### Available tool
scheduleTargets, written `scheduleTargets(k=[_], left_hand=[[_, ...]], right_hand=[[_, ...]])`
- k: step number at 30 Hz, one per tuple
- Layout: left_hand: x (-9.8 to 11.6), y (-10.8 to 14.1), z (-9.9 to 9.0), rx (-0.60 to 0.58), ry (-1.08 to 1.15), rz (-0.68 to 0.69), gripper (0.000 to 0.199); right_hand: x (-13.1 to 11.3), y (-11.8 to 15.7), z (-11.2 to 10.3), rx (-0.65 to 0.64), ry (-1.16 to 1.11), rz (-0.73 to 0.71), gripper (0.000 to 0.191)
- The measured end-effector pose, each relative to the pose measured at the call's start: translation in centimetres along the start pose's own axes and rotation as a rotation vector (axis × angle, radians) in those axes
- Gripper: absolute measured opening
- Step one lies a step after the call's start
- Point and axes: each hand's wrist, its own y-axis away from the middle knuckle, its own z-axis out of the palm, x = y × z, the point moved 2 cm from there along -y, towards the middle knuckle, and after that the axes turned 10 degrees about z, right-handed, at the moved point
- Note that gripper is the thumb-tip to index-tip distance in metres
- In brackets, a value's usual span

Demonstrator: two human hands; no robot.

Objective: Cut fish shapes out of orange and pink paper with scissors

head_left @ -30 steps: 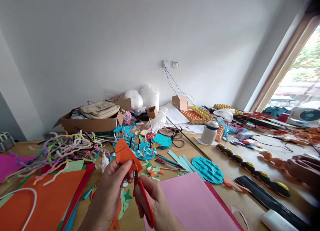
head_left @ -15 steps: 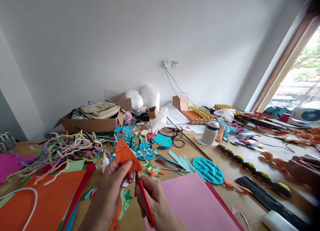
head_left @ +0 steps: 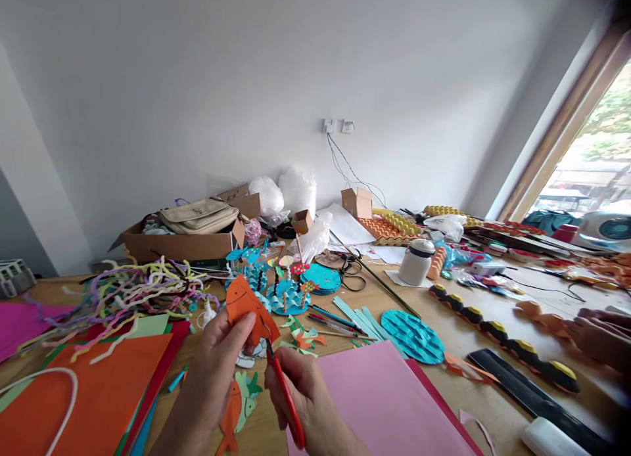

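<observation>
Scissors with red handles sit in the right hand, whose fingers curl around the loops, while the dark blades meet the lower right edge of an orange paper fish. The left hand pinches that fish between thumb and fingers, holding it tilted above the table, its drawn face at the upper end. Under the wrists, a second orange fish lies beside a pale green fish. Pink paper spreads to the right of the hands, and a stack topped by an orange sheet lies to the left. Past these come several pens, light blue strips and a rippled blue disc. Further right runs a black-and-yellow egg-carton strip, with another person's hand near it, finger positions too blurred to tell. Tangled pipe cleaners heap up at left. Behind them stands a cardboard box bearing a beige bag; wall sockets are mounted beyond.
</observation>
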Motion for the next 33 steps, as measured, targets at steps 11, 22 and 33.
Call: scheduleTargets(k=[11,22,33], left_hand=[[-0.05,0.18,-0.03,-0.031,-0.081,0.012,0.018],[-0.17,0.12,-0.08,-0.022,-0.080,0.012,0.017],[0.03,0.12,0.14,-0.032,-0.049,0.009,0.018]], right_hand=[[-0.55,-0.13,-0.02,0.034,0.041,-0.021,0.031],[0.08,-0.15,-0.14,0.039,0.065,-0.012,0.028],[0.07,-0.12,-0.12,0.028,0.055,-0.005,0.026]])
